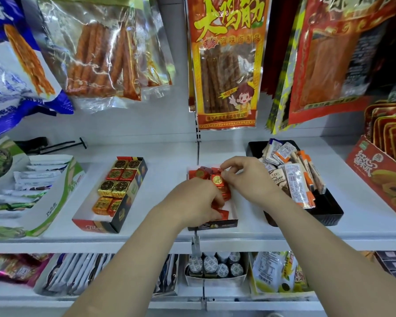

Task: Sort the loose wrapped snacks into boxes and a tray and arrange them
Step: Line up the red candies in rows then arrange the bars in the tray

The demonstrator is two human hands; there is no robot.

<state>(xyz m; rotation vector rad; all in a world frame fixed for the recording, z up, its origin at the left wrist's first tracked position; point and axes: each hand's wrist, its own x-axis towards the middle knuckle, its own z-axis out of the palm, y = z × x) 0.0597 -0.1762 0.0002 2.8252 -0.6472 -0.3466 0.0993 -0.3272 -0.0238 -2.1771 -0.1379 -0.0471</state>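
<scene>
A small dark box (217, 224) with a white inside sits on the shelf in the middle, holding several red wrapped squares (198, 173). My left hand (196, 202) lies over the box's front half, fingers curled onto red squares near its near end. My right hand (247, 177) reaches in from the right and pinches a red square with a gold seal (217, 180) above the box's middle. To the left stands a second box (105, 221) with neat pairs of gold, red and orange squares. A black tray (327, 213) on the right holds several white-and-orange wrapped bars (295, 179).
A green-and-white box (55, 202) of white packets stands at far left, a red carton (380, 179) at far right. Hanging snack bags (226, 65) crowd the space above the shelf. A lower shelf holds packets and small bottles (215, 266).
</scene>
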